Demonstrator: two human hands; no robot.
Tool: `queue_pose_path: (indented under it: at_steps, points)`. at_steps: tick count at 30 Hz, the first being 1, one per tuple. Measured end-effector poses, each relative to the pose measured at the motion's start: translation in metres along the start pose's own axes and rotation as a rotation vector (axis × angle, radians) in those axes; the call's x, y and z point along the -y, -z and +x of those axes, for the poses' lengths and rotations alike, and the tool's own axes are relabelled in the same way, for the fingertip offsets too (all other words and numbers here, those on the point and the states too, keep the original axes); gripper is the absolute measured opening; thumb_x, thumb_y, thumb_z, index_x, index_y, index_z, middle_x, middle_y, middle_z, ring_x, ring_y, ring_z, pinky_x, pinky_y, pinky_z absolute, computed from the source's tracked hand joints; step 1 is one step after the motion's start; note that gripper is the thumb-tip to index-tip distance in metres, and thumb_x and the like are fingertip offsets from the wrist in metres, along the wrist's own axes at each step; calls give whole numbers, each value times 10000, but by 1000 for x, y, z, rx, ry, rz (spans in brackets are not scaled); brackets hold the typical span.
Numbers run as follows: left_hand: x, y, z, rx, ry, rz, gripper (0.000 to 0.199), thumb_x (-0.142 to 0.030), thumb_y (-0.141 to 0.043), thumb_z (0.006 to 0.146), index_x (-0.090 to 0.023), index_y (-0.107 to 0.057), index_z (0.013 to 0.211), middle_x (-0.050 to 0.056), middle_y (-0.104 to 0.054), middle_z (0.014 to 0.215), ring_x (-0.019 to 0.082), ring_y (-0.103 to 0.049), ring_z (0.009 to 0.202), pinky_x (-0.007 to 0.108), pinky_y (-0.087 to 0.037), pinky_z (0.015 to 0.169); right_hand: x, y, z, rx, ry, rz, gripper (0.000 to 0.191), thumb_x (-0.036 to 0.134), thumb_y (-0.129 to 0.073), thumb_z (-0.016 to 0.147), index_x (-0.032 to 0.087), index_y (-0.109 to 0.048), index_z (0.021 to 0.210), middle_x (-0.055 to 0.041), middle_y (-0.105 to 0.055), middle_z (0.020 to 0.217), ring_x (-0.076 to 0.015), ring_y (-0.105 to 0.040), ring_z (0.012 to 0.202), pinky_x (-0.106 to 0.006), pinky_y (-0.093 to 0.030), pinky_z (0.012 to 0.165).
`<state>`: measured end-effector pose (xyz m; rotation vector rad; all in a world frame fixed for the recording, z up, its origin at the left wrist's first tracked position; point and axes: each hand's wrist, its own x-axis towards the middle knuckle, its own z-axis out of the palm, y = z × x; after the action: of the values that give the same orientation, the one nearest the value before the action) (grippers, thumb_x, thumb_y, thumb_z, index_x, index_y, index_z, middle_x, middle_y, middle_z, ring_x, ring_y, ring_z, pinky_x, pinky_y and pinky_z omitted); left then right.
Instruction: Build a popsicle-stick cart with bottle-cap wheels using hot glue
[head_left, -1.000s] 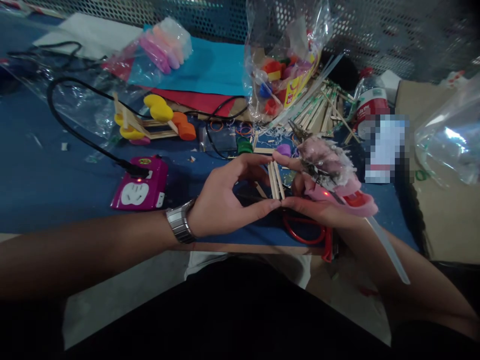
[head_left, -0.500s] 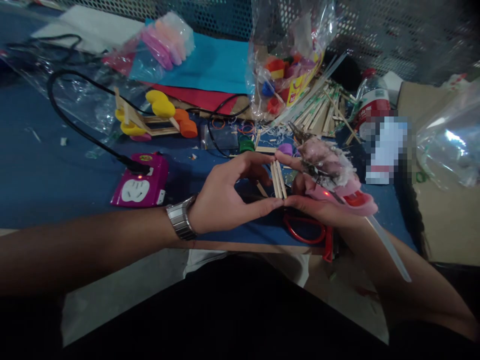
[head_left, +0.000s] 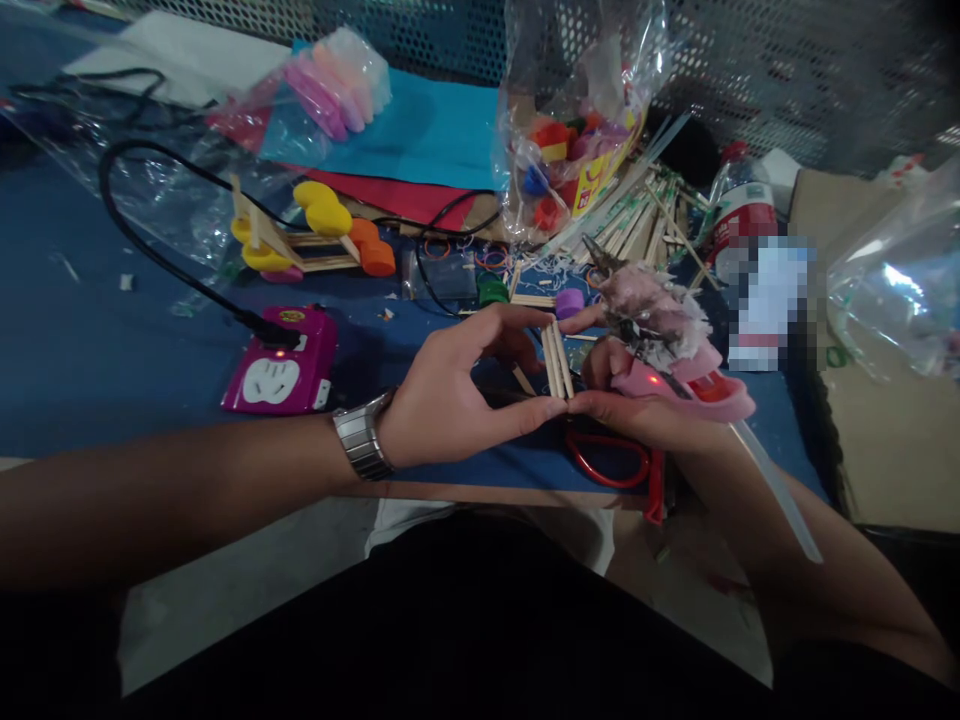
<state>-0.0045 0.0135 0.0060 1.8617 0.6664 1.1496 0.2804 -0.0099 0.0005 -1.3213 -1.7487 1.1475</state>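
Note:
Between my two hands stands a small bundle of wooden sticks (head_left: 556,360), side by side. My left hand (head_left: 457,385), with a metal watch at the wrist, pinches the bundle's ends between thumb and fingers. My right hand (head_left: 626,415) touches the same sticks with thumb and index finger. It also holds a pink glue gun (head_left: 697,385), whose front is wrapped in stained, torn material; its red light is lit, and a clear glue stick (head_left: 776,490) hangs from its back. Red-handled scissors (head_left: 611,470) lie below my hands at the table edge.
A purple power adapter (head_left: 281,370) with a black cable is at the left. Behind it stands a stick frame with yellow and orange discs (head_left: 322,215). Loose sticks (head_left: 637,220), a bottle (head_left: 742,205), a bag of coloured pieces (head_left: 570,150) and cardboard (head_left: 885,450) lie beyond and right.
The glue gun has tilted and shifted slightly within my right hand, and the right index finger has moved a little. The sticks and my left hand have stayed nearly still.

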Motion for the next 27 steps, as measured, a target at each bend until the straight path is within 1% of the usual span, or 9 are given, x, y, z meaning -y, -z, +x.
queue_pose_path:
  at_steps: [4, 8, 11, 13, 16, 21, 24, 27]
  points:
    - [1, 0, -1, 0, 6, 8, 656, -438, -1019, 887, -228, -737, 1441, 68, -846, 1042, 262, -832, 905, 425, -718, 833, 0, 2, 0, -13, -6, 3, 595, 717, -1039, 782, 309, -675, 1017, 59, -580, 762, -176, -560, 687, -363, -518, 665]
    - [3, -1, -2, -5, 8, -5, 668, -448, -1032, 871, -241, -747, 1439, 74, -852, 1056, 274, -830, 905, 451, -724, 848, 5, 4, -1, 32, 4, -8, 589, 723, -1028, 798, 299, -641, 932, 42, -612, 781, -185, -585, 717, -375, -536, 690]
    - [3, 0, -3, -3, 25, -3, 673, -453, -1036, 866, -250, -743, 1437, 97, -867, 1140, 290, -834, 933, 476, -722, 861, 10, 5, -1, 44, -4, -1, 619, 766, -1005, 804, 291, -614, 869, 34, -610, 763, -187, -576, 706, -379, -536, 672]
    - [2, 0, -3, 5, 38, -1, 679, -454, -1033, 869, -244, -733, 1441, 117, -876, 1209, 298, -839, 956, 487, -719, 871, 13, 4, 0, 35, -12, -11, 657, 788, -1013, 775, 283, -597, 827, 29, -612, 751, -182, -560, 692, -379, -531, 659]
    - [1, 0, -3, 8, 44, 11, 672, -455, -1021, 879, -214, -728, 1434, 136, -882, 1248, 288, -846, 956, 470, -719, 875, 15, 4, 2, 23, -20, -34, 686, 805, -1022, 744, 276, -589, 803, 27, -621, 747, -179, -560, 697, -374, -534, 659]
    - [0, -1, -2, 4, 26, 27, 672, -447, -1009, 882, -216, -723, 1445, 130, -887, 1249, 270, -844, 940, 450, -718, 874, 13, 2, 4, 38, -6, -50, 646, 797, -1006, 778, 279, -622, 815, 22, -608, 731, -193, -572, 713, -382, -530, 668]
    - [0, -1, -2, 9, 23, 27, 662, -440, -1002, 891, -217, -721, 1448, 132, -883, 1260, 276, -845, 948, 456, -717, 875, 15, 2, 4, 44, 0, -56, 601, 815, -967, 819, 292, -684, 909, 28, -582, 712, -206, -574, 710, -389, -518, 667]
    - [1, -2, -2, 17, 3, 27, 660, -425, -989, 906, -231, -711, 1472, 100, -872, 1165, 282, -844, 946, 447, -709, 860, 20, 1, 4, 50, -4, -74, 561, 794, -942, 867, 302, -725, 1027, 28, -598, 743, -203, -567, 698, -389, -505, 672]
